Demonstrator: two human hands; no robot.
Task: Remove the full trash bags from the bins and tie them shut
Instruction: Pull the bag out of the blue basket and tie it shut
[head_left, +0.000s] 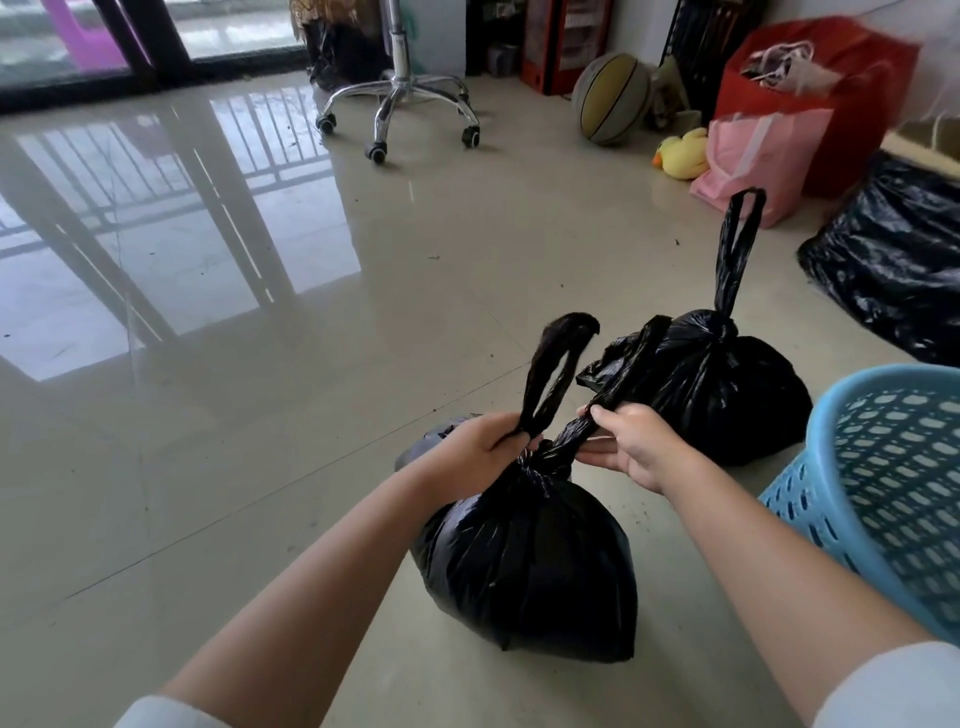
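**Two hands on the handle loops of the near trash bag**

Head view: a black trash bag (524, 561) is seen on the tiled floor (260, 415), gathered at its neck. One handle loop (553, 374) is gripped at its base by the left hand (475, 449), fingers curled round it, and stands upright. The other handle (618, 384) is pinched between thumb and fingers of the right hand (636, 447) and is drawn up to the right. Just behind, a second black bag (727, 384) is set down already knotted, one loop standing up. Part of it is hidden by the right hand and the stretched handle. A blue perforated bin (883, 488) stands at the right edge, just beside both bags. A third, larger black bag (893, 270) lies farther right. Three black bags and one bin are counted. Along the far wall are seen a chrome chair base (400, 104), one basketball (613, 96), one yellow plush duck (683, 153), one pink bag (758, 161) and one red bag (815, 93)
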